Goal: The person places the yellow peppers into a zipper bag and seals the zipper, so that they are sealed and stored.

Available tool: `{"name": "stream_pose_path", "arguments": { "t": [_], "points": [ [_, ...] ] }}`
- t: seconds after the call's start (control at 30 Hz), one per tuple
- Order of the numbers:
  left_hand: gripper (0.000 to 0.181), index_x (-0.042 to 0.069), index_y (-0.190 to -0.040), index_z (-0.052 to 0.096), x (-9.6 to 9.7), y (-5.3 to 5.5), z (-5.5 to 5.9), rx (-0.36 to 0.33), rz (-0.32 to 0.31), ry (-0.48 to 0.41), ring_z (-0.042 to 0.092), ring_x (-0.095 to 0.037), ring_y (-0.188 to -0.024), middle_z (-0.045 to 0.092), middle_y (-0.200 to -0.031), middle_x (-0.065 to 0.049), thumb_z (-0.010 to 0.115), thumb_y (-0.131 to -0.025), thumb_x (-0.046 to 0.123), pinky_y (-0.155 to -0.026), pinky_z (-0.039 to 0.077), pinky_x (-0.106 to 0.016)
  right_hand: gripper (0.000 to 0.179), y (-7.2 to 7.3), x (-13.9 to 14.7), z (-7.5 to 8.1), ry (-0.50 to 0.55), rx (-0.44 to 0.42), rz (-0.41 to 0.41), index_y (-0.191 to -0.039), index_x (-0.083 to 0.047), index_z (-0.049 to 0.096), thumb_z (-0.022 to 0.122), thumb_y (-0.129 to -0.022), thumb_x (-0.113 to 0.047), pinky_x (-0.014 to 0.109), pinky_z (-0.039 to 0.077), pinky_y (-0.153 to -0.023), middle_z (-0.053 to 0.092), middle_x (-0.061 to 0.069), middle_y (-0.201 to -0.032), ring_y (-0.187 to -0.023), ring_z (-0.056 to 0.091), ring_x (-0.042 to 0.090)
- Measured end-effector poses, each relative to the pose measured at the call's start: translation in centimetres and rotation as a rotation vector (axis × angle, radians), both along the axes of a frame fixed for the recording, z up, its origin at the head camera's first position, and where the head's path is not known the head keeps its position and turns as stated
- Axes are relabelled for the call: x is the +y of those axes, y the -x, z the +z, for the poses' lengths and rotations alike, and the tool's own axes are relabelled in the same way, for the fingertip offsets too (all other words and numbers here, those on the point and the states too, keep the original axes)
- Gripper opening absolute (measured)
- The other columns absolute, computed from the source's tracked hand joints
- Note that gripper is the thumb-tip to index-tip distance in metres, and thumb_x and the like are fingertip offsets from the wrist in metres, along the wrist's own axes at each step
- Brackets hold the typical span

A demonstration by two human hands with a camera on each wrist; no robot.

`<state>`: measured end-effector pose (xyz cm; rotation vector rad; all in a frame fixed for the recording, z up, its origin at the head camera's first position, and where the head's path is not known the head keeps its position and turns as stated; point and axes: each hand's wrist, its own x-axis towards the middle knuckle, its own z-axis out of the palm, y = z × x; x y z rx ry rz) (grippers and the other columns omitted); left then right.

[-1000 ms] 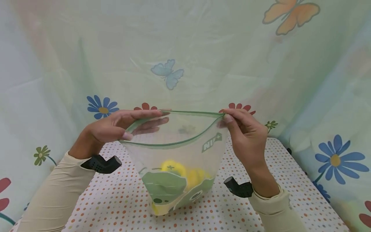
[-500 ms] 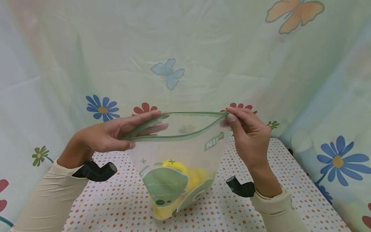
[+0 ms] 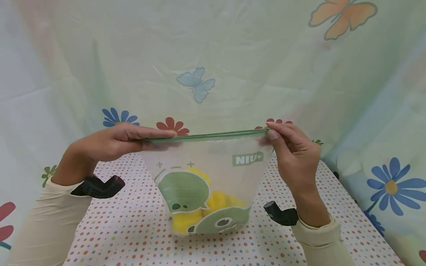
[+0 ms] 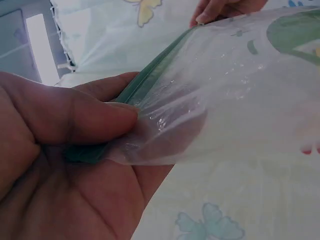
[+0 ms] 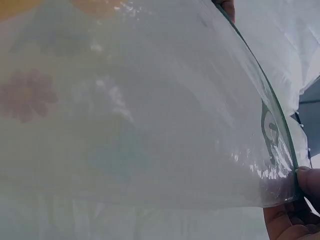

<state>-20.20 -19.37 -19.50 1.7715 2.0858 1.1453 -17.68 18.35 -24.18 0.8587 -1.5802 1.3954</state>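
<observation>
A translucent zip bag (image 3: 219, 166) with a green zip strip (image 3: 219, 135) hangs stretched between both hands, its green cartoon print facing me. Yellow rounded things (image 3: 217, 201) show through its lower half. At the bag's top left corner my left hand (image 3: 116, 142) pinches the strip between thumb and fingers; the left wrist view shows the thumb (image 4: 95, 120) lying over the green edge. My right hand (image 3: 294, 155) pinches the opposite top corner between thumb and forefinger. The two edges of the mouth lie together in one nearly straight line.
Beneath the bag is a table with a dotted cloth (image 3: 126, 229). A pale curtain (image 3: 233, 44) printed with flowers and butterflies hangs behind and at both sides. A black wrist camera (image 3: 100, 186) sits on the left cuff, another black camera (image 3: 281, 214) on the right.
The bag's mouth, gaping one second ago, has been drawn flat. My left hand has moved left and its fingers have closed on the corner; the right hand has shifted slightly right.
</observation>
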Motion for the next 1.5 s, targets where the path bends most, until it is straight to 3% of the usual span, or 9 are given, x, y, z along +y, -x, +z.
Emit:
{"name": "stream_pose_path", "arguments": {
  "t": [0.13, 0.23, 0.4, 0.53, 0.8, 0.97, 1.2, 1.33, 1.5],
  "points": [
    [0.059, -0.004, -0.146, 0.038, 0.0, 1.0, 1.0, -0.027, -0.032, -0.013, 0.029, -0.024, -0.142, 0.038, -0.151, -0.015, 0.032, -0.090, -0.023, -0.109, 0.032, -0.030, 0.022, -0.1, 0.0, 0.5, -0.003, 0.013, -0.007, -0.104, 0.017, 0.067, 0.062, -0.083, 0.018, 0.037, 0.043, -0.100, 0.069, 0.012, -0.091, -0.079, 0.070, 0.015],
    [0.055, -0.005, -0.146, 0.037, -0.1, 2.0, 1.2, -0.104, 0.013, 0.007, 0.027, -0.024, -0.142, 0.037, -0.152, -0.011, 0.033, -0.093, -0.019, -0.111, 0.028, -0.031, 0.024, 0.2, -0.2, 0.3, 0.023, -0.029, 0.014, -0.107, 0.014, 0.067, 0.063, -0.084, 0.016, 0.029, 0.050, -0.090, 0.071, 0.010, -0.087, -0.078, 0.070, 0.015],
    [0.049, -0.009, -0.145, 0.037, -0.7, 2.9, 0.4, -0.184, 0.109, -0.025, 0.047, -0.020, -0.130, 0.048, -0.145, -0.004, 0.037, -0.096, -0.013, -0.104, 0.039, -0.030, 0.042, 0.8, -0.2, -0.8, 0.070, -0.270, 0.177, -0.128, 0.002, 0.059, 0.064, -0.087, 0.008, 0.023, 0.053, -0.080, 0.067, 0.011, -0.103, -0.087, 0.070, 0.017],
    [0.047, -0.011, -0.143, 0.038, -1.1, 3.3, 0.0, -0.178, 0.132, -0.050, 0.048, -0.020, -0.130, 0.047, -0.145, -0.010, 0.037, -0.096, -0.014, -0.104, 0.038, -0.029, 0.030, 1.3, -0.1, -1.8, 0.005, -0.431, 0.178, -0.121, 0.000, 0.065, 0.064, -0.091, -0.003, 0.021, 0.052, -0.080, 0.071, 0.006, -0.101, -0.088, 0.065, 0.014],
    [0.046, 0.000, -0.142, 0.047, 0.0, 3.4, 0.4, 0.012, 0.518, 0.105, 0.042, -0.020, -0.134, 0.046, -0.146, -0.013, 0.045, -0.097, -0.003, -0.101, 0.040, -0.026, 0.022, 2.2, -0.1, -2.4, -0.024, -0.443, 0.152, -0.110, 0.005, 0.069, 0.064, -0.093, -0.008, 0.022, 0.052, -0.071, 0.073, 0.004, -0.093, -0.080, 0.059, 0.016],
    [0.045, 0.001, -0.141, 0.050, 0.7, 3.1, 0.4, 0.145, 0.623, 0.121, 0.047, -0.025, -0.130, 0.053, -0.140, -0.010, 0.056, -0.097, 0.008, -0.101, 0.042, -0.044, 0.024, 2.4, -0.3, -2.5, -0.024, -0.445, 0.133, -0.110, 0.009, 0.067, 0.064, -0.093, -0.007, 0.021, 0.053, -0.070, 0.073, 0.004, -0.092, -0.078, 0.059, 0.017],
    [0.044, 0.002, -0.135, 0.057, 3.5, 1.5, 1.2, 0.397, 0.582, -0.005, 0.053, -0.023, -0.124, 0.060, -0.132, -0.009, 0.065, -0.092, 0.012, -0.100, 0.043, -0.045, 0.019, 2.4, -0.3, -2.5, -0.023, -0.423, 0.159, -0.108, 0.003, 0.070, 0.063, -0.092, -0.005, 0.022, 0.053, -0.073, 0.074, 0.004, -0.091, -0.087, 0.065, 0.016],
    [0.042, 0.002, -0.132, 0.059, 6.6, 1.1, 2.2, 0.444, 0.498, -0.091, 0.051, -0.019, -0.125, 0.060, -0.131, -0.008, 0.065, -0.092, 0.012, -0.102, 0.041, -0.040, 0.019, 2.4, -0.4, -2.4, -0.023, -0.392, 0.196, -0.108, 0.005, 0.070, 0.063, -0.092, -0.002, 0.022, 0.053, -0.074, 0.074, 0.005, -0.090, -0.088, 0.067, 0.016],
    [0.041, -0.001, -0.130, 0.061, 10.2, 1.9, 3.0, 0.433, 0.369, -0.144, 0.053, -0.015, -0.123, 0.062, -0.129, -0.007, 0.066, -0.091, 0.012, -0.102, 0.042, -0.033, 0.020, 2.5, -0.9, -2.2, -0.044, -0.381, 0.201, -0.109, 0.005, 0.070, 0.063, -0.092, -0.002, 0.024, 0.054, -0.080, 0.074, 0.005, -0.091, -0.090, 0.068, 0.016]
  ]
}}
